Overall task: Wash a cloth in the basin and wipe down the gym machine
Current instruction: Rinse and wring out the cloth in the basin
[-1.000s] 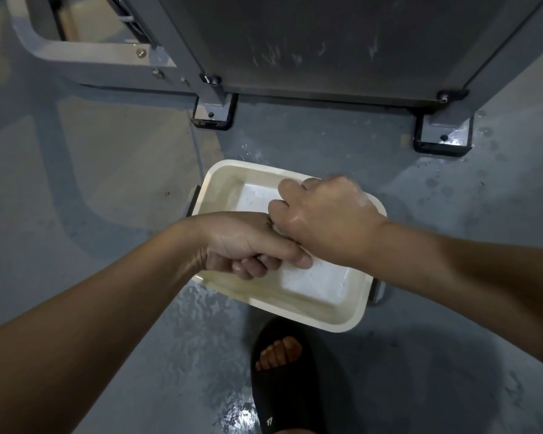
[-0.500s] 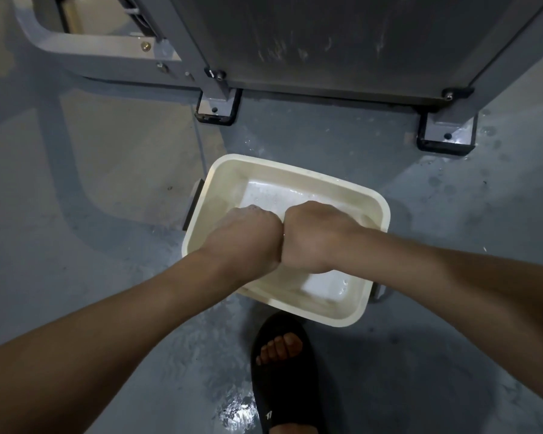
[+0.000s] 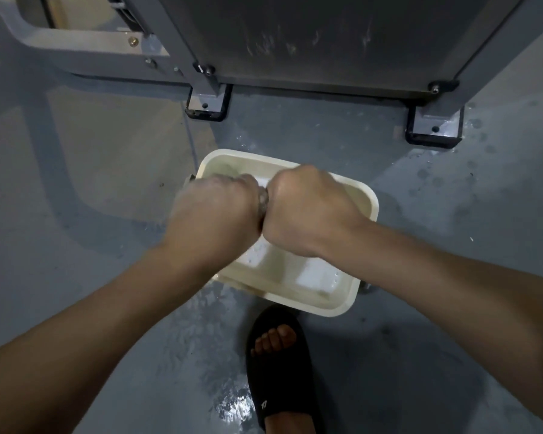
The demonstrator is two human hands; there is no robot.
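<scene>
Now wrung tight, the cloth (image 3: 263, 200) shows only as a sliver between my left hand (image 3: 215, 211) and right hand (image 3: 308, 208), fists pressed knuckle to knuckle and lifted above the basin (image 3: 362, 191); wiping the gym machine (image 3: 326, 39) likely comes next.

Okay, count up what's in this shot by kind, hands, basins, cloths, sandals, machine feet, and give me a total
Hands: 2, left hand and right hand
Basin: 1
Cloth: 1, only a sliver shows between the fists
Sandal: 1
Machine feet: 2, left foot, right foot
Total: 7
</scene>
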